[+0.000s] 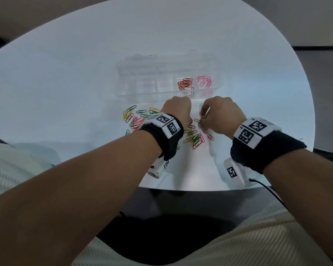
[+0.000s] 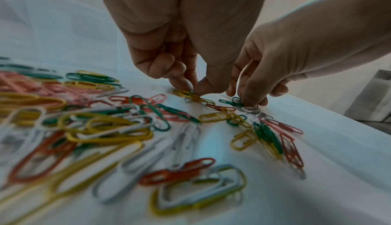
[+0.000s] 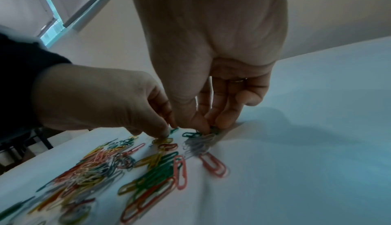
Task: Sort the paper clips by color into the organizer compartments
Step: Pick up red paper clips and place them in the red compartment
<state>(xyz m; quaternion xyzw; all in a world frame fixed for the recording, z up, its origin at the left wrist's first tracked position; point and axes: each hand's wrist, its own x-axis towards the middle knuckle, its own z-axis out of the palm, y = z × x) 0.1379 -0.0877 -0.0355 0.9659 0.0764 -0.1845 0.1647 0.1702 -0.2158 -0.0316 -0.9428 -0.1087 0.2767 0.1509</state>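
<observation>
Your right hand [image 1: 220, 115] is low on the desk [image 1: 65, 83], and its fingers [image 3: 224, 120] are pinched together on a green clip [image 2: 231, 102] at the far edge of the loose clips. This clip lies flat, with its long axis running across you, left to right, and the free end points toward your left hand [image 1: 178, 112]. A second green clip may be hooked to it; the blur does not let me tell.

Your left hand is just beside it, a little to the left. Its thumb and forefinger come together with the tips down on a yellow clip [image 2: 191, 95], and they seem to pinch it, or perhaps only press it to the desk.

The clear organizer [image 1: 123, 93] stands directly beyond both hands, near the knuckles. It holds red-orange clips [image 1: 185, 84] in one compartment and pink clips [image 1: 204, 81] in the compartment right of it. The compartments to the left look empty, though the clear plastic makes this hard to confirm.

I judge the green clip must go up and forward, over the near wall, into a free compartment to the left; your right hand is the nearer one for it. The near wall stands in the way, and so do the grey clips [image 3: 200, 142] under your fingertips and the mixed pile [image 1: 194, 139] behind them, which may catch and come up together
</observation>
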